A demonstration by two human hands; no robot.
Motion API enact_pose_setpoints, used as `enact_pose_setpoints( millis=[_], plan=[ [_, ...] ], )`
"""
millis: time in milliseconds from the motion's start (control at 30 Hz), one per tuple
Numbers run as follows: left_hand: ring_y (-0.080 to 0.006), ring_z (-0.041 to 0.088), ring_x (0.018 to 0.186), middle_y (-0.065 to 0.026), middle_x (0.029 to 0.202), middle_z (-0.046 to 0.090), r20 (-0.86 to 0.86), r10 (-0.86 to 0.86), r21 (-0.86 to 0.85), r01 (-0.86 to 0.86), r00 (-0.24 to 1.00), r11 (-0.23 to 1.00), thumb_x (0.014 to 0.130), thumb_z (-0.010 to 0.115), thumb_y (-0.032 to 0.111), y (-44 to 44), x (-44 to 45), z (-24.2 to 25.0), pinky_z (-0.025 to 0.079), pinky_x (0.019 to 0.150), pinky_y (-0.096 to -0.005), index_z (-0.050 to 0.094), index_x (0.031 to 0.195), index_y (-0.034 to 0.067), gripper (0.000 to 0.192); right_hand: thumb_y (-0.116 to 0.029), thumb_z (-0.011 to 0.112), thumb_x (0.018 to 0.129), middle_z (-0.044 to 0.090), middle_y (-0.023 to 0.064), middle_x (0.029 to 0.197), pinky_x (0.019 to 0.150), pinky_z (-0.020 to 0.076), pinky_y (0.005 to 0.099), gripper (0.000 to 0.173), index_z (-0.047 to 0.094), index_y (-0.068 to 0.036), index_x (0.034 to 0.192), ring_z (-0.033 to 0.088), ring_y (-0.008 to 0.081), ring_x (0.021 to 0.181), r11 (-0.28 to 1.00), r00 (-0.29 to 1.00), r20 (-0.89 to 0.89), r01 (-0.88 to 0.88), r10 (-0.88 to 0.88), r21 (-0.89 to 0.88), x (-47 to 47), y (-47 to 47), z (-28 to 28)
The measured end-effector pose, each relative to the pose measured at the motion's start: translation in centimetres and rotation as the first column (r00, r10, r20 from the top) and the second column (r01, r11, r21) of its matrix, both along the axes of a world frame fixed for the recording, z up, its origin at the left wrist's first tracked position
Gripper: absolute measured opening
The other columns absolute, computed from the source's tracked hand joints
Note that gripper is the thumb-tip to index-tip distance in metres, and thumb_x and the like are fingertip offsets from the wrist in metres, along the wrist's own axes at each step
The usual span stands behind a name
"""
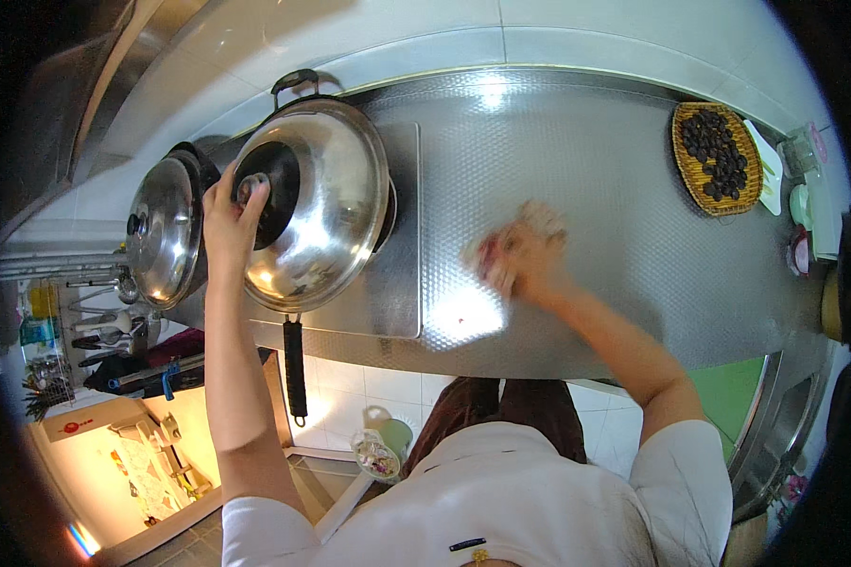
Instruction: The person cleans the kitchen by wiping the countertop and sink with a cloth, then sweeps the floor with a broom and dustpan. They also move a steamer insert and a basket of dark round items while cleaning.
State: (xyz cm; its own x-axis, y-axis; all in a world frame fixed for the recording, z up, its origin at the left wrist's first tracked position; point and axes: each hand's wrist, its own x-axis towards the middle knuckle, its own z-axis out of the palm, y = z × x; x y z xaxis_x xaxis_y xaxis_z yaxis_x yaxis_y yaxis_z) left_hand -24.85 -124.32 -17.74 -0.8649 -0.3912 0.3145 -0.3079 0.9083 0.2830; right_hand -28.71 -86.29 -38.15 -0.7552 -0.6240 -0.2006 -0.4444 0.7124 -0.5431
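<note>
My left hand (231, 212) grips the knob (250, 188) of a domed stainless-steel lid (340, 191). This lid lies over a wok whose long black handle (294, 368) points toward me. Blurred, my right hand (537, 261) holds a crumpled cloth (493, 256), pale with a reddish patch, against the textured stainless-steel countertop (603, 177). A small reddish speck (460, 320) shows in the bright reflection just below the cloth. The inside of the wok is hidden by its lid.
Left of the wok stands a second lidded pot (167, 234). A wicker basket of dark pieces (716, 156) sits at the back right beside a white tray (766, 166) and jars (803, 152). Below the counter is a waste bin (379, 453).
</note>
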Motion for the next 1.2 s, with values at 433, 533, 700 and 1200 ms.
enact_pose_setpoints(
  millis=[433,533,700,1200],
  plan=[
    [-0.0289,0.062,0.084,-0.0145,0.095,0.061,0.072,-0.144,-0.186,0.155,0.987,0.97,0.083,0.064,0.031,-3.4,-1.7,-1.9,0.048,0.075,-0.0361,0.063,0.112,0.012,0.035,-0.046,0.063,0.076,0.042,0.0113,0.131,0.095,0.031,0.056,0.055,0.052,-0.021,0.124,0.04,0.0343,0.119,0.959,0.903,-0.327,0.279,-0.278,-0.044,-6.1,-12.3,-2.5],
    [-0.03,0.061,0.087,-0.0132,0.098,0.061,0.092,-0.121,-0.234,0.14,0.988,0.962,0.084,0.062,0.037,-2.9,-1.2,-1.7,0.048,0.076,-0.0375,0.062,0.115,0.016,0.038,-0.044,0.063,0.076,0.043,0.0094,0.131,0.092,0.0323,0.0575,0.049,0.055,-0.024,0.121,0.042,0.0332,0.118,0.967,0.914,-0.335,0.176,-0.23,-0.185,1.3,-12.0,-2.8],
    [-0.0297,0.061,0.089,-0.0129,0.1,0.06,0.04,-0.182,-0.202,0.186,0.983,0.962,0.085,0.06,0.038,-4.0,-0.1,-2.5,0.048,0.077,-0.0371,0.06,0.117,0.017,0.039,-0.03,0.067,0.074,0.044,0.0098,0.129,0.09,0.0335,0.0587,0.042,0.06,-0.025,0.115,0.042,0.0338,0.117,0.983,0.905,-0.404,-0.172,0.132,-0.063,9.8,-4.7,-2.1],
    [-0.0143,0.058,0.073,-0.0103,0.096,0.062,0.247,-0.311,0.424,0.186,0.918,0.886,0.075,0.071,0.007,-5.6,-1.0,1.9,0.051,0.062,-0.0262,0.051,0.128,0.005,0.056,-0.027,0.07,0.07,0.05,0.0139,0.118,0.085,0.0391,0.0489,0.045,0.06,-0.018,0.113,0.049,0.0322,0.105,0.933,0.909,-0.4,-0.039,-0.115,-0.359,17.1,-18.2,-0.2]
  ],
)
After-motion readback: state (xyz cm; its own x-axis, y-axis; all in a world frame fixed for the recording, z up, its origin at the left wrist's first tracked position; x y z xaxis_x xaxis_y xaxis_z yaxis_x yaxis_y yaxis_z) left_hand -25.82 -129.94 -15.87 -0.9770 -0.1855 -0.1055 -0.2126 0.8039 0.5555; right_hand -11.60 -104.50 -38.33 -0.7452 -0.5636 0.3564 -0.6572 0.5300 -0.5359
